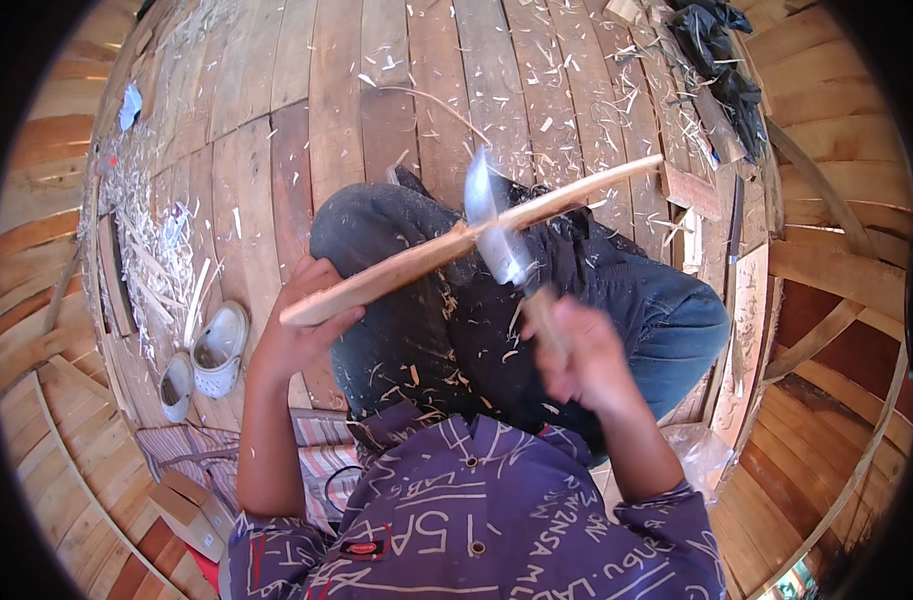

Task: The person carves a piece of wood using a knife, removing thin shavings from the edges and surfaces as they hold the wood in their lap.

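Note:
My left hand (298,345) is closed round the near left end of a long, pale wooden stick (401,270). The stick slants up to the right over my legs, broad at the held end and thin at the far tip. My right hand (588,352) grips the wooden handle of a knife (500,252). Its broad, curved blade crosses the stick near the middle and looks smeared by motion. A thin curl of wood (438,102) appears just beyond the blade tip. Shavings lie scattered on my dark trousers (481,330).
I sit on a plank floor (336,90) strewn with shavings, heaped at the left (171,250). Pale clogs (219,350) stand left, near a cardboard box (191,510) and striped cloth (311,450). Black plastic (721,75) and wood offcuts (691,190) lie at right.

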### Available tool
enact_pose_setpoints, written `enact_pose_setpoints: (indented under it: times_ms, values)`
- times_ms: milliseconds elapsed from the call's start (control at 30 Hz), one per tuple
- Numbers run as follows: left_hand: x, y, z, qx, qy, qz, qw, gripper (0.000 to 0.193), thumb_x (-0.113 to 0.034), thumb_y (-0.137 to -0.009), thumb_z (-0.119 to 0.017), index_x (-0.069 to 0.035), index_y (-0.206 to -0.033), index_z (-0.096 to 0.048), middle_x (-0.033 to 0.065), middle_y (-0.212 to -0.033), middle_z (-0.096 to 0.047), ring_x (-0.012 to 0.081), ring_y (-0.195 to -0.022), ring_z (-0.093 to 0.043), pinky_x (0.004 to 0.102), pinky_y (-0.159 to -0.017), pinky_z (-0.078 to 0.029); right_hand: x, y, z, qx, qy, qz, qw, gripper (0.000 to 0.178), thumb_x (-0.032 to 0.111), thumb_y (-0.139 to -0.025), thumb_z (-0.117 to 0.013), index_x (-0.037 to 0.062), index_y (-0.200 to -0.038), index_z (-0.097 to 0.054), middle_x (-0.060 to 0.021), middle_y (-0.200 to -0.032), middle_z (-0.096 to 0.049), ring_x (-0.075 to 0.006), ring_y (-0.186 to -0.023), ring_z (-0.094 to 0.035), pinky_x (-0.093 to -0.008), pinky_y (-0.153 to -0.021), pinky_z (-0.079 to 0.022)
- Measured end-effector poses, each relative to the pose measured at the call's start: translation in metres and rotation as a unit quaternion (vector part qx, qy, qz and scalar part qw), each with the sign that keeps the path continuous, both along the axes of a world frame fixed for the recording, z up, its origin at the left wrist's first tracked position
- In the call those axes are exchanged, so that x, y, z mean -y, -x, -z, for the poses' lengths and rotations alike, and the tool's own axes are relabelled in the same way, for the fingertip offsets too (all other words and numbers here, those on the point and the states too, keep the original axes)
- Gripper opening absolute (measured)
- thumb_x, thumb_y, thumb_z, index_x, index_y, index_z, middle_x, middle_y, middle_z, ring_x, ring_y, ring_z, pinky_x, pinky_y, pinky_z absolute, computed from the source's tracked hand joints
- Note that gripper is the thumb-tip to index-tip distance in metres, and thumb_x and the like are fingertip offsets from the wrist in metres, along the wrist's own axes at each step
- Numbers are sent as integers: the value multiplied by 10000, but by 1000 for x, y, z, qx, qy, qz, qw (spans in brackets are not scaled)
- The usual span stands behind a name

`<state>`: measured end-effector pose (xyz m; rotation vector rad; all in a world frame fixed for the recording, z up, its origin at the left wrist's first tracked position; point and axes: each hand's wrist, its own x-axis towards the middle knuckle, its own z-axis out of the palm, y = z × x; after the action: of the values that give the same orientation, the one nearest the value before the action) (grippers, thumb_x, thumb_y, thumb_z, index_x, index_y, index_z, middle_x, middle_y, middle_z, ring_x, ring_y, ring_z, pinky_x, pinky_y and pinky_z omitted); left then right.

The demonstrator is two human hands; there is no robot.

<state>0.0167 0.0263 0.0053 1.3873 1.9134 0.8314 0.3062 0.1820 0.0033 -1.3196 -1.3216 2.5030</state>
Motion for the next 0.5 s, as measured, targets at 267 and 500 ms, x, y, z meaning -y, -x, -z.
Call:
enact_pose_setpoints:
  times_ms: [267, 500]
  values:
    - [5, -1, 4, -7, -2, 0, 1000, 201, -149, -726, -749, -18, -782, -608, 70, -714, -473, 239, -745, -430, 337, -681, -357, 11, -3, -8, -52, 126, 20, 990, 494, 423, -1024, -301, -4, -982, -545, 21, -519, -390, -80, -325, -338, -253, -287, -310]
    - [0, -2, 1, -6, 0, -6, 1000, 206, -145, -722, -749, -13, -780, -602, 76, -720, -474, 248, -740, -435, 345, -673, -361, 1, -1, -5, -46, 113, 89, 988, 513, 449, -1013, -329, 1, -952, -573, 25, -536, -404, -74, -322, -326, -233, -294, -286]
